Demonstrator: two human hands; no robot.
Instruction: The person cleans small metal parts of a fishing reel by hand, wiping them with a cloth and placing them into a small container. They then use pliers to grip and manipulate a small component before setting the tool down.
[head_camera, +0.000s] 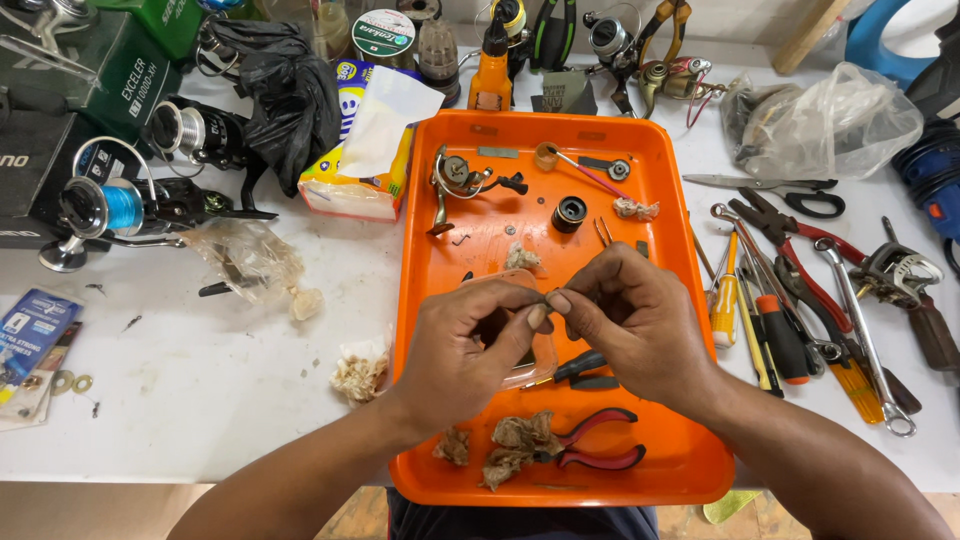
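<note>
Both hands are held together over the middle of an orange tray (672, 200) that rests on a white bench (200, 380). A very small dark part (551, 296) is pinched between the fingertips of the left hand (470, 345) and the right hand (635, 320); what kind of part it is cannot be told, being too small and mostly hidden. Both grips are clenched on it, thumb against forefinger, the two hands touching at the fingertips. A clear plastic piece (535, 365) is seen just beneath the left hand, partly covered by it.

On the tray, noted: red-handled pliers (600, 445) near the front edge, beside soiled wads of tissue (520, 440); a black-handled tool (585, 370) under the right hand; a fishing reel body (460, 180) at the far left; a small black cylinder (569, 213) near the far middle.

Right of the tray, screwdrivers (775, 340), spanners and scissors (790, 190) are laid out on the bench. Left of the tray, a spinning reel with blue line (110, 205) and a tissue pack (365, 150) are seen.
</note>
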